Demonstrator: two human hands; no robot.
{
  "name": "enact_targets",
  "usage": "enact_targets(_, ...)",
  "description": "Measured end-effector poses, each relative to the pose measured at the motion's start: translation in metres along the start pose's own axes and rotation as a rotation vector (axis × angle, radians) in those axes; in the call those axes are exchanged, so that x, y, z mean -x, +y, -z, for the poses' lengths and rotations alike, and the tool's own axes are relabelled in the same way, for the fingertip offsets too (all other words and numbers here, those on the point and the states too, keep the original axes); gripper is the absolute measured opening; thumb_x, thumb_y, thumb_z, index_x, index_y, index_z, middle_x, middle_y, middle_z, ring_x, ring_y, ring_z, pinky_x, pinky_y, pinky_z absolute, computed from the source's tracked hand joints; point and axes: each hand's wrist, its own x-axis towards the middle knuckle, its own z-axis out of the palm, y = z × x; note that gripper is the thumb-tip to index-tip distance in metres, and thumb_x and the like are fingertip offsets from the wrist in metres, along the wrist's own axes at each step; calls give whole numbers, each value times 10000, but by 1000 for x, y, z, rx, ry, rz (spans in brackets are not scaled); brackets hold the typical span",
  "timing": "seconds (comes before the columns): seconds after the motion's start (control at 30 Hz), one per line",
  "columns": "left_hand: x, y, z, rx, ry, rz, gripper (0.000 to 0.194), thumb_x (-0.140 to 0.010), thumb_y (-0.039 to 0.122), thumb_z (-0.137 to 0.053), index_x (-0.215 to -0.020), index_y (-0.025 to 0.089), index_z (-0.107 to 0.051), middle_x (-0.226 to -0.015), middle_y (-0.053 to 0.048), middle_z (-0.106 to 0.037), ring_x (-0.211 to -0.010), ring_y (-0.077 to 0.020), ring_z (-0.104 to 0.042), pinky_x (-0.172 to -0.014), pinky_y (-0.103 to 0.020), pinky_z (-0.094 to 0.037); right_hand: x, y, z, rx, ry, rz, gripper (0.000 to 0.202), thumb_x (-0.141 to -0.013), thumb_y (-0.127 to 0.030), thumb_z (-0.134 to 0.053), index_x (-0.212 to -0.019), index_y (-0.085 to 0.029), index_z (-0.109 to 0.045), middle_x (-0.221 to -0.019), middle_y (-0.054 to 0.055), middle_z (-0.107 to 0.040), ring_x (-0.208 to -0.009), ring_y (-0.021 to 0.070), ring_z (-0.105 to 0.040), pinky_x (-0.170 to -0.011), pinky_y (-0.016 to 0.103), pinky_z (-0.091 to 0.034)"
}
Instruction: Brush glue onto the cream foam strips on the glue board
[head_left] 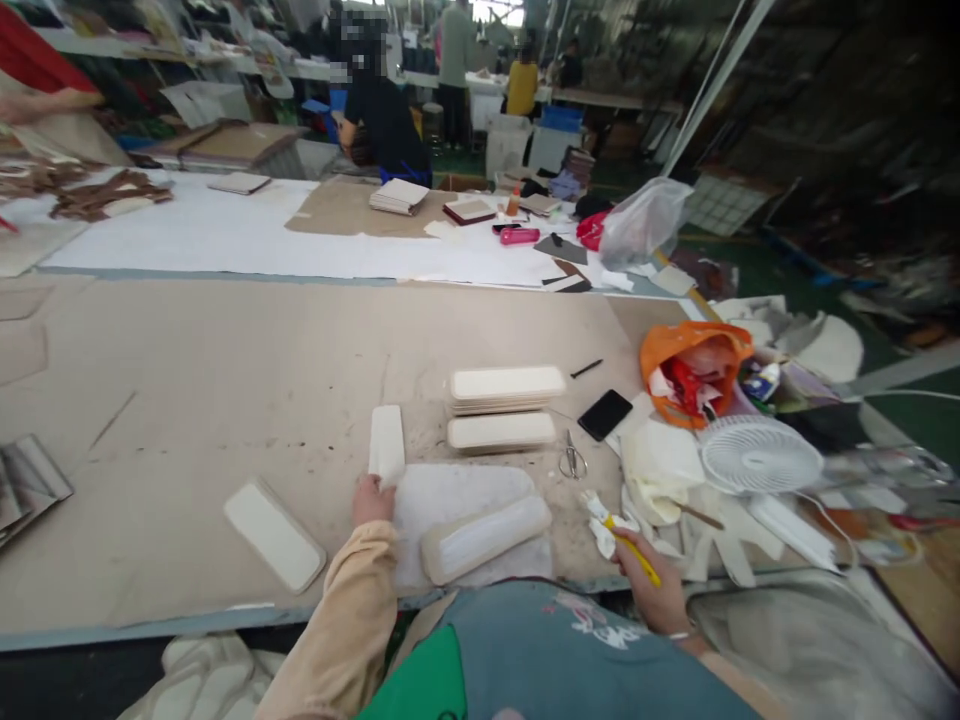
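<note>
My left hand point(373, 502) grips the near end of a narrow cream strip point(387, 440) on the brown table. In my right hand point(651, 578) is a yellow-handled brush point(636, 555), its white-smeared tip above crumpled white scraps point(602, 535). Between my hands, a rounded cream panel with a pale strip on top point(491, 538) rests at a slant on a white sheet point(465, 485). Another rounded cream panel point(275, 535) lies left of my left arm. Beyond the sheet are two stacks of similar panels, one farther point(508, 385) and one nearer point(501, 431).
Scissors point(572, 458), a black phone point(605, 414) and a dark pen point(586, 368) lie to the right. Past them stand an orange bag point(656, 345) and a white fan point(761, 455). A second table with white paper point(247, 235) runs behind; several people are farther back.
</note>
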Motion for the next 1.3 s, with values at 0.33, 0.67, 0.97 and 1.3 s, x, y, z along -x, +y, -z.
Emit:
enact_targets(0.33, 53, -7, 53, 821, -186, -83, 433, -641, 471, -632, -922, 142, -647, -726, -21, -653, -613, -143, -566, -526, -224, -434, -7, 12, -6, -248, 13, -30, 364, -803, -461, -509, -1031, -181, -551, -832, 53, -647, -661, 164, -616, -683, 312, -536)
enact_targets(0.67, 179, 54, 48, 752, -825, -199, 391, -624, 516, -657, -779, 158, -628, -632, 3, -591, -546, -121, -541, -505, -227, -448, -12, 7, -22, -504, -173, 42, 273, -769, -453, -574, -815, -228, -426, -1100, 112, -619, -976, 241, -608, -876, 435, -460)
enact_targets(0.97, 214, 37, 9, 815, -840, -64, 409, -608, 443, -684, -877, 162, -558, -653, 27, -558, -516, -99, -531, -467, -228, -466, 5, 23, -18, -452, -285, 24, 363, -667, -442, -666, -788, -224, -403, -861, 35, -635, -649, 162, -579, -627, 327, -510)
enact_targets(1.3, 190, 10, -23, 577, -298, 34, 301, -651, 305, -616, -866, 185, -444, -572, 63, -545, -501, -99, -544, -497, -222, -434, -16, 21, -47, -243, -190, 146, 334, -711, -489, -604, -760, -228, -401, -738, -9, -572, -646, 162, -552, -650, 297, -455)
